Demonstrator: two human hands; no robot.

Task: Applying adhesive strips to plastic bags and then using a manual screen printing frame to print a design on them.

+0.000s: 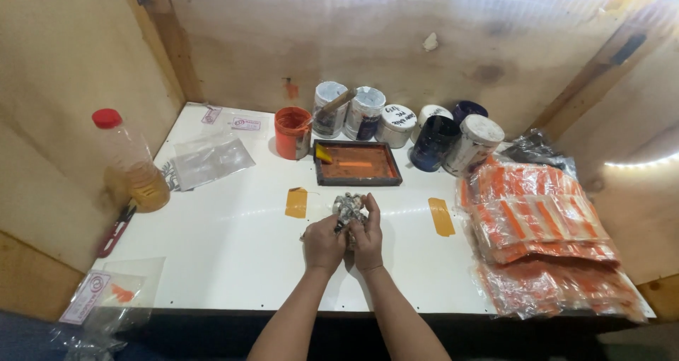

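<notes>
Both hands meet at the middle of the white table (233,255). My left hand (323,242) and my right hand (368,237) together grip a crumpled grey-and-white rag (346,207), which sticks up above the fingers. The rag lies just in front of a small dark-framed printing screen (356,163) smeared with orange ink, a yellow scraper at its left corner. Two orange tape patches (296,202) (441,217) lie on the table to either side of the hands.
An orange ink tub (293,132) with a stick and several white and dark paint jars (435,140) line the back wall. Stacks of orange-printed plastic bags (544,226) fill the right side. A plastic bottle of amber liquid (134,164), clear bags (209,159) and a red-handled tool (115,230) sit left.
</notes>
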